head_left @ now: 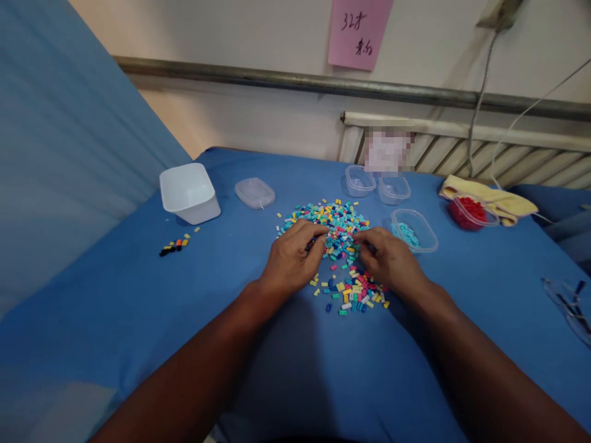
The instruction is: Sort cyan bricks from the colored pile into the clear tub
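A heap of small coloured bricks (339, 224) in teal, yellow, pink and white lies on the blue cloth in the middle. My left hand (293, 258) rests on the heap's left edge, fingers curled down into the bricks. My right hand (390, 259) lies on the heap's right side, fingers bent and pinched among the pieces. What each hand holds, if anything, is hidden under the fingers. More bricks (353, 295) are scattered between my wrists.
A white tub (189, 194) and a clear lid (255, 192) stand at left, with a few dark and orange bricks (173, 246) near them. Clear cups (360, 181), a container of teal bricks (413, 231), and one of red bricks (471, 212) sit at right. Glasses (570, 304) lie far right.
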Action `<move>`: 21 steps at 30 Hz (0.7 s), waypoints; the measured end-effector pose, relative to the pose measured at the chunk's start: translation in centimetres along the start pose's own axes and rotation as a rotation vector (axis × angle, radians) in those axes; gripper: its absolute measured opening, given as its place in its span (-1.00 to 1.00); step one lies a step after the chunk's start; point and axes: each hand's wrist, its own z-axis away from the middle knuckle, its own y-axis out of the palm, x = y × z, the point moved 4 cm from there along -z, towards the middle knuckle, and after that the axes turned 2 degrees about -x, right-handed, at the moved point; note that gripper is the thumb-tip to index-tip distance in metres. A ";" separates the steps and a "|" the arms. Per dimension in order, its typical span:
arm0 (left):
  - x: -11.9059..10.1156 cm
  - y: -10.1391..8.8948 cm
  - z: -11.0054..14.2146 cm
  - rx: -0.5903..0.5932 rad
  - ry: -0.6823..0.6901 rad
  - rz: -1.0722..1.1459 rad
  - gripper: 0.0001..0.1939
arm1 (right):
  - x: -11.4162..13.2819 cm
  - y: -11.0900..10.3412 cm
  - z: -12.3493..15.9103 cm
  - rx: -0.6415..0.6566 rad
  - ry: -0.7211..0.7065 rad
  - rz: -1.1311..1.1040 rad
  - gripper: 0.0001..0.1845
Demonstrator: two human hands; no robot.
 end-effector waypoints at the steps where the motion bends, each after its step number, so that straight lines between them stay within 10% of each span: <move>1: -0.1 0.1 0.1 0.007 0.008 0.003 -0.81 | -0.1 -0.4 0.2 -0.004 0.006 0.004 -0.65; 10: -1.7 4.3 1.9 0.470 0.280 -0.150 -0.72 | 0.1 0.2 0.6 0.167 -0.001 0.110 -0.73; 21: -1.4 3.8 1.4 0.536 0.202 -0.277 -0.72 | 0.7 -1.5 1.1 0.225 0.112 0.186 -0.77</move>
